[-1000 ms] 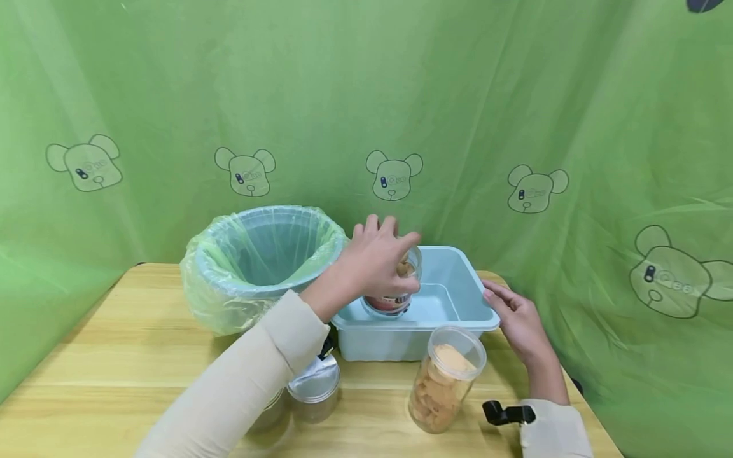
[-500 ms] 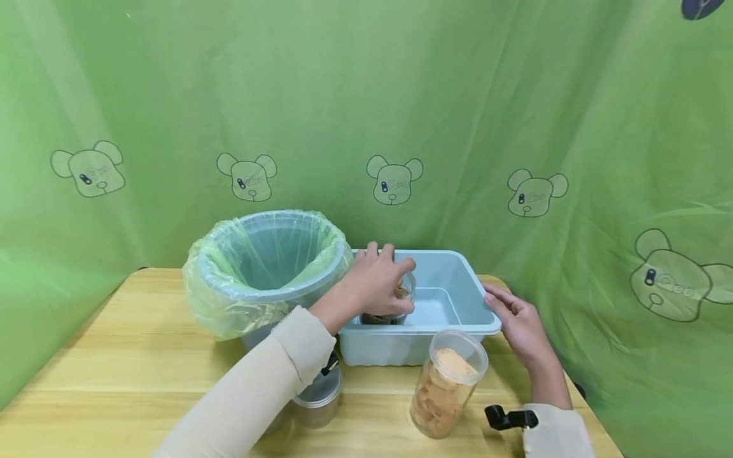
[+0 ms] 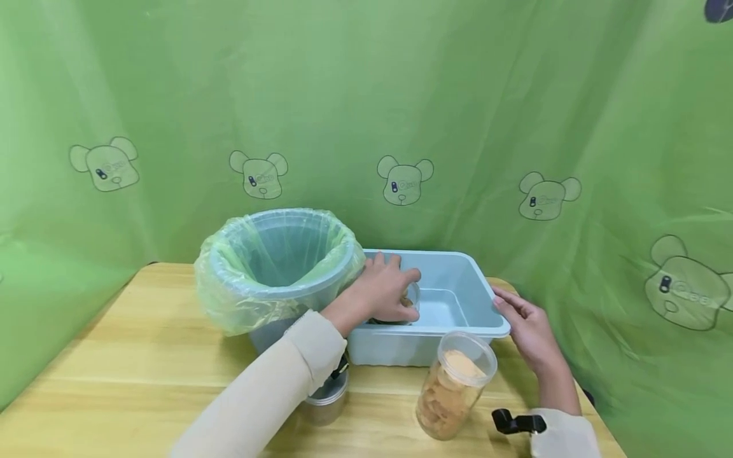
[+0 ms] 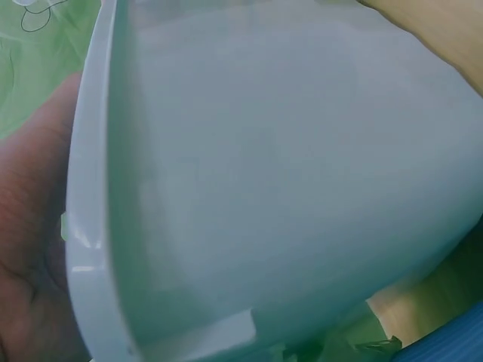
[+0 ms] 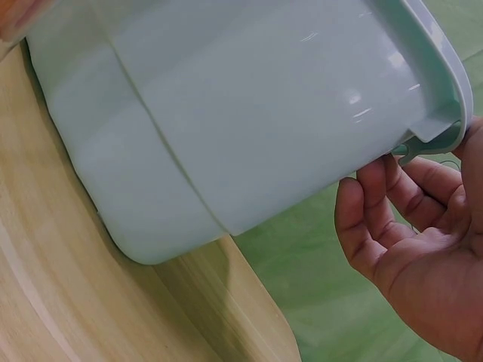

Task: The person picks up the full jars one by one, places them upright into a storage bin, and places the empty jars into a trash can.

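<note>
In the head view my left hand (image 3: 385, 292) reaches over the front rim of a light-blue plastic tub (image 3: 429, 346), gripping a clear jar (image 3: 413, 296) low inside its left part. Most of that jar is hidden behind my hand and the rim. At the tub's right end my right hand (image 3: 529, 327) holds the rim; the right wrist view shows its fingers (image 5: 370, 204) curled under the edge. The tub wall (image 4: 287, 151) fills the left wrist view, with part of my left hand (image 4: 34, 226) beyond the rim.
A clear jar of orange-tan pieces (image 3: 449, 394) stands in front of the tub. Another clear jar (image 3: 326, 404) is partly behind my left sleeve. To the left is a bin (image 3: 280, 289) with a green liner. Wooden table (image 3: 114, 381); green curtain (image 3: 321, 83) behind.
My left hand has lowered the jar deeper into the tub, so less of the jar shows. My right hand keeps its hold on the rim. The head view has turned slightly left.
</note>
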Tool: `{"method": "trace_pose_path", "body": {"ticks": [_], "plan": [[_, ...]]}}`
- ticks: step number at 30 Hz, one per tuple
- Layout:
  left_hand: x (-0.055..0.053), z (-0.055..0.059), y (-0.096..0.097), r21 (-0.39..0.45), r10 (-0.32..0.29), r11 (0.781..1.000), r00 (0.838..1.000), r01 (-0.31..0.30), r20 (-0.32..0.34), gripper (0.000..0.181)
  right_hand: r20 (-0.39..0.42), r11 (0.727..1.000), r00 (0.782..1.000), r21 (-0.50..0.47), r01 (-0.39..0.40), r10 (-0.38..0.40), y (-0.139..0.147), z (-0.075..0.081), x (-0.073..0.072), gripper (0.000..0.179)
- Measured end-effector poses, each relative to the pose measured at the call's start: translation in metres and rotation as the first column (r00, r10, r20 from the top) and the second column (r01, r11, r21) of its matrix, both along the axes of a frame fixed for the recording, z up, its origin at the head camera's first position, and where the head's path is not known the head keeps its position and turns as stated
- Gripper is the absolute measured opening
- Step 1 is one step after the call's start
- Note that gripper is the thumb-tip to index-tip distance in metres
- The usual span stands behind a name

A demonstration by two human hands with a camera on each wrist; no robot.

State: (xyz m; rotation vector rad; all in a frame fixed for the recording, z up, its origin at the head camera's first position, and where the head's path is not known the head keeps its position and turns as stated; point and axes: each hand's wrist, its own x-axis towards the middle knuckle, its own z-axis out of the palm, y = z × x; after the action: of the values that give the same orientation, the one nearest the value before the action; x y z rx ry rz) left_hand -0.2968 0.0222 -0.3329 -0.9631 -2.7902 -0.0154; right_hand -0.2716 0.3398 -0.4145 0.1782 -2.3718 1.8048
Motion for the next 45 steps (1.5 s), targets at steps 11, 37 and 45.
{"method": "trace_pose_path", "body": {"ticks": [11, 37, 45], "plan": [[-0.002, -0.001, 0.007, 0.003, 0.001, 1.000, 0.999, -0.001, 0.034, 0.060, 0.004, 1.000, 1.000, -0.019, 0.005, -0.005, 0.005, 0.004, 0.002, 0.059], [-0.001, -0.013, 0.003, -0.013, 0.047, 0.999, 0.998, -0.046, 0.050, 0.057, 0.004, 1.000, 1.000, -0.024, 0.002, -0.002, -0.001, 0.001, -0.001, 0.059], [0.004, -0.011, 0.000, -0.019, 0.051, 0.999, 0.997, -0.050, 0.063, 0.057, -0.001, 1.000, 1.000, -0.001, -0.004, 0.004, 0.000, 0.000, -0.001, 0.058]]}}
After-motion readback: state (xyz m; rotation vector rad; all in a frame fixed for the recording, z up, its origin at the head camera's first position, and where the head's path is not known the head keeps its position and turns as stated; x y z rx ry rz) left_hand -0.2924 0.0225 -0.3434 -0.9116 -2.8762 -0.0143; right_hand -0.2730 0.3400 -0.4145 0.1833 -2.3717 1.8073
